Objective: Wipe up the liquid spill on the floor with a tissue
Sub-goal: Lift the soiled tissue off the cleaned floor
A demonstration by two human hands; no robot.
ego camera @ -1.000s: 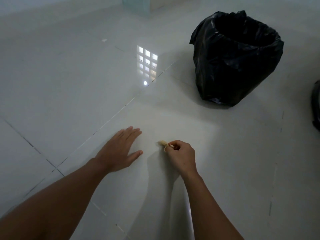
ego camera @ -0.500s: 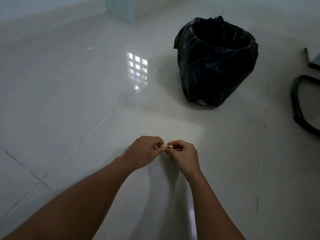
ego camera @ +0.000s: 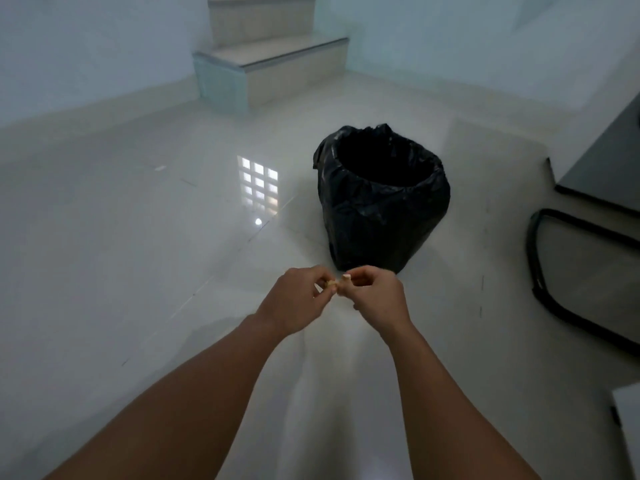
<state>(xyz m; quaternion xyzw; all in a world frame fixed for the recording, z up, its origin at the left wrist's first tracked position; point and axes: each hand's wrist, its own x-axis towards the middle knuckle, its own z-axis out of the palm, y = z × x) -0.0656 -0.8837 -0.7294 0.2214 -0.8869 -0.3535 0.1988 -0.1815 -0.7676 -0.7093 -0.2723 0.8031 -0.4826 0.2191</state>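
The tissue was a small, tan wad, pinched between the fingertips of both your hands and held off the floor, just short of the bin. A second earlier your right hand alone pressed it to the floor while your left hand lay flat beside it; half a second ago the left had come over to join the pinch. Now both hands had risen and your view had lifted toward the bin beyond them. No wet patch showed on the floor under your hands, though glare made that hard to judge. That suggested you had finished wiping and were balling the wad for disposal.
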